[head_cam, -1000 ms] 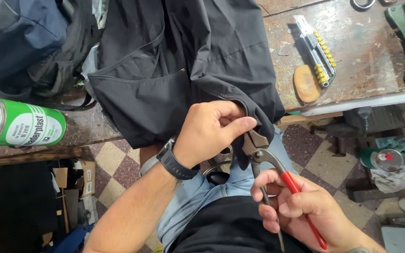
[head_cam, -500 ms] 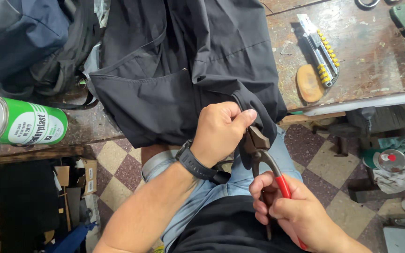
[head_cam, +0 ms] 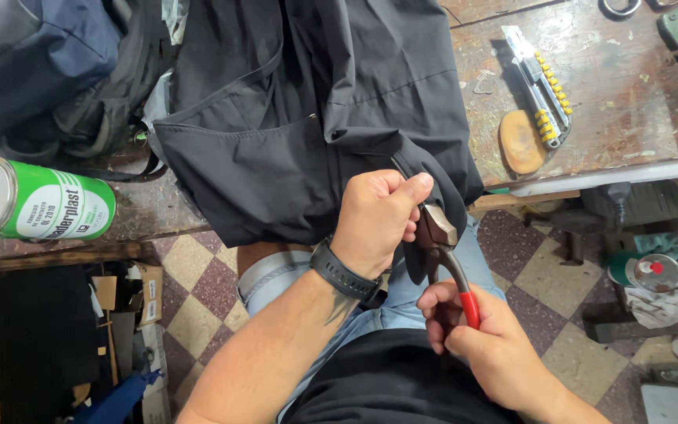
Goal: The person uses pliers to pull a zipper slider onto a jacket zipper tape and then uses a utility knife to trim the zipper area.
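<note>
A black fabric garment (head_cam: 315, 102) hangs over the front edge of a worn wooden workbench (head_cam: 614, 94). My left hand (head_cam: 382, 216), with a black watch on the wrist, pinches the garment's lower edge between thumb and fingers. My right hand (head_cam: 488, 345) grips the red handles of a pair of pliers (head_cam: 445, 251). The pliers' metal jaws sit against the fabric edge right beside my left thumb. What the jaws bite on is hidden by cloth and fingers.
A green tin can (head_cam: 37, 200) lies on its side at the bench's left. A utility knife (head_cam: 539, 82) and a tan oval block (head_cam: 521, 141) lie on the right. Dark bags (head_cam: 49, 71) are piled at back left. Below is a checkered floor (head_cam: 198, 290) with clutter.
My left hand has shifted slightly right along the garment edge. The pliers have risen until their jaws sit at the fabric, with my right hand moving up and right.
</note>
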